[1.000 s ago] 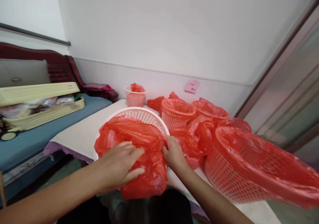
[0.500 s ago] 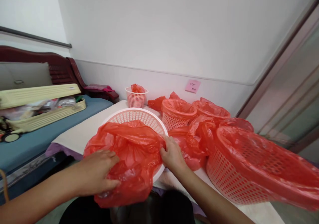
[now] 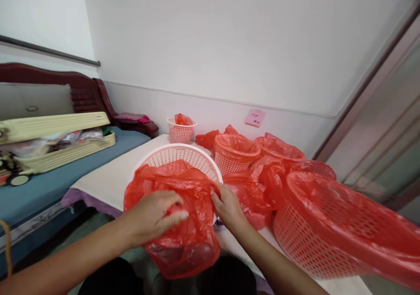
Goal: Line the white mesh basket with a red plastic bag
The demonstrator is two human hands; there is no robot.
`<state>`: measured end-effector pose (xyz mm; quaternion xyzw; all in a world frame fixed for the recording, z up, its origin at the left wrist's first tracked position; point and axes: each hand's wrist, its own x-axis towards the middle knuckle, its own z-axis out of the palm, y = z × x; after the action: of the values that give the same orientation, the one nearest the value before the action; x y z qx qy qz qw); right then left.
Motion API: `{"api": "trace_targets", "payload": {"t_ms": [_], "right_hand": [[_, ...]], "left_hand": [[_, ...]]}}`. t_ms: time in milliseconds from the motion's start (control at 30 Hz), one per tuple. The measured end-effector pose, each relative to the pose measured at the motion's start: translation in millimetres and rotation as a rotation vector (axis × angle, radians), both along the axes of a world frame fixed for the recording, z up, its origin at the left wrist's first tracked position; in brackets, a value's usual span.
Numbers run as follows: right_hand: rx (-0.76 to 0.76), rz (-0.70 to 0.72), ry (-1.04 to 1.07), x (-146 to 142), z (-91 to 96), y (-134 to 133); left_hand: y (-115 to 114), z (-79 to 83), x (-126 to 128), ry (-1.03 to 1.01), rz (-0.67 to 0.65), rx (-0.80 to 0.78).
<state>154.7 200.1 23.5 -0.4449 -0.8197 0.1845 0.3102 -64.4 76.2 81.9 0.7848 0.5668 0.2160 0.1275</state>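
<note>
A red plastic bag (image 3: 197, 225) is bunched over the near side of a round white plastic basket (image 3: 156, 157), spilling past its front rim. My right hand (image 3: 229, 205) pinches the bag at the basket's right rim. Above the middle of the bag is my left hand (image 3: 159, 214), its thumb and slightly bent fingers apart, with nothing gripped between them. The bag and my left arm hide most of the basket's front.
On the right, a large lattice basket (image 3: 308, 229) is lined with a red bag, and a smaller lined basket (image 3: 229, 161) stands behind loose bags (image 3: 262, 183). A small white basket (image 3: 180, 135) is by the wall. An open yellow suitcase (image 3: 75, 148) lies on the left bed.
My left hand has moved right across the bag, and its fingers have lifted. The bag has shifted right and hangs lower in front. My right hand keeps its pinch at the rim.
</note>
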Motion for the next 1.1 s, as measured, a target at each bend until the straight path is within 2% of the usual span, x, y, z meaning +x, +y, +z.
{"api": "trace_targets", "payload": {"t_ms": [67,133,200,267,433,600,700,833,933,1033,1100], "right_hand": [[-0.003,0.005,0.021,1,-2.3,0],[0.004,0.015,0.042,2,-4.1,0],[0.013,0.017,0.054,2,-5.2,0],[0.024,0.022,0.064,2,-5.4,-2],[0.041,0.065,0.067,-1,-2.9,-6],[0.043,0.108,0.076,-3,-1.2,-13],[0.067,0.14,0.086,-3,-2.7,-14],[0.019,0.17,0.187,-1,-3.8,-7],[-0.009,0.104,0.364,-6,-0.2,3],[-0.047,0.002,0.556,-15,6.8,15],[-0.031,-0.058,0.611,-21,11.0,21]], "left_hand": [[9,8.7,-10,0.014,0.055,0.262],[20,12.9,-22,0.151,0.088,0.506],[32,13.0,-35,0.29,0.097,0.633],[44,11.8,-48,0.339,0.09,0.606],[67,18.0,-68,0.282,0.071,0.548],[91,26.6,-70,0.152,0.19,0.583],[104,25.9,-71,0.097,0.259,0.497],[105,24.4,-70,0.026,0.388,0.395],[100,26.3,-63,-0.022,0.472,0.381],[98,29.1,-55,-0.071,0.472,0.379],[99,30.7,-50,-0.104,0.459,0.388]]}}
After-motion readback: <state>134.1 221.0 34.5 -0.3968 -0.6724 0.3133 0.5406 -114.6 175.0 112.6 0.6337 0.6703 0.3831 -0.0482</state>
